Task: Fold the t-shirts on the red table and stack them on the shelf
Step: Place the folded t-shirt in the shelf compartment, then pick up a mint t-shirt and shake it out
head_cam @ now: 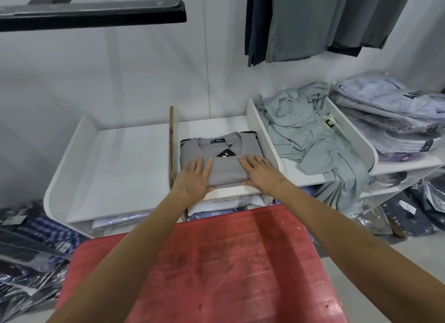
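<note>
A folded grey t-shirt (224,154) with a black tag lies in the middle compartment of the white shelf (115,154). My left hand (195,178) rests flat on its near left part, fingers straight. My right hand (260,173) lies flat on its near right part, with the thumb at the shelf's front edge. The red table (216,262) stands below my forearms, with no shirt showing on it. A crumpled pale green t-shirt (310,139) fills the compartment to the right and hangs over its front edge.
The shelf's left compartment holds nothing. A brown divider (172,149) and a white divider (262,135) bound the middle one. Bagged folded shirts (397,120) are stacked at far right and more packages (31,245) lie on the floor at left. Dark garments (313,21) hang above.
</note>
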